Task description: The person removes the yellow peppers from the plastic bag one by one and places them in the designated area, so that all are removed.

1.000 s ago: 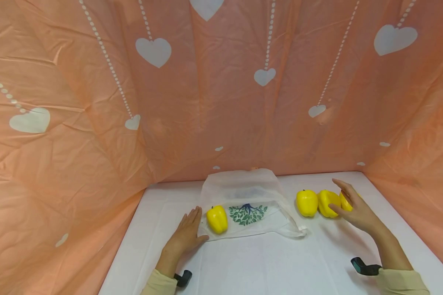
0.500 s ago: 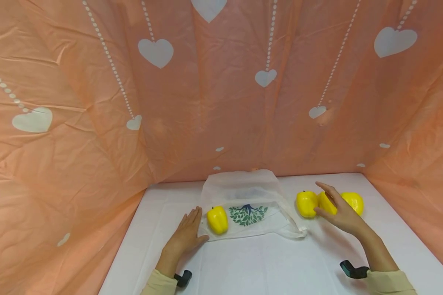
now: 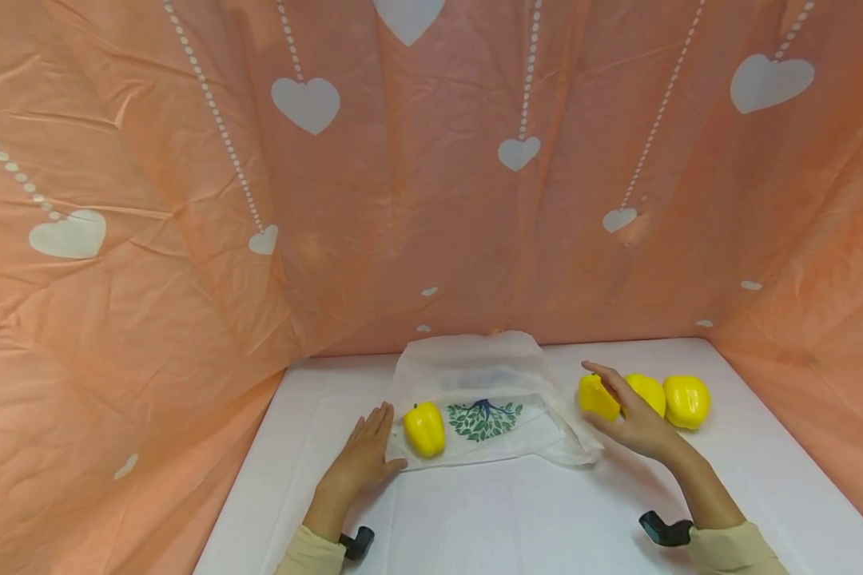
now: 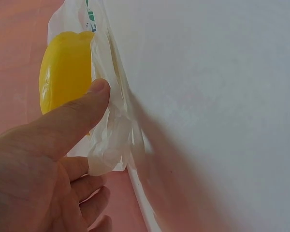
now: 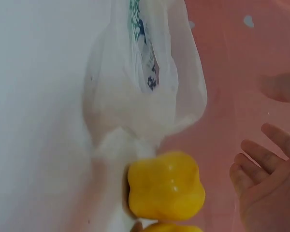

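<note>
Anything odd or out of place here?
Nothing stands out. One yellow pepper lies on the flat white bag, three peppers sit in a row beside it; nothing spilled or damaged.

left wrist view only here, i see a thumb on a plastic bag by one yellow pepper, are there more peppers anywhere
Observer: Yes. In the head view three more yellow peppers sit in a row right of the bag.
Operator: is the right hand on them
Observer: The right hand reaches over the leftmost pepper, fingers fairly straight; I cannot tell whether it touches.
Operator: anything printed on the bag
Observer: A green leafy tree print, just right of the pepper by the left hand.
</note>
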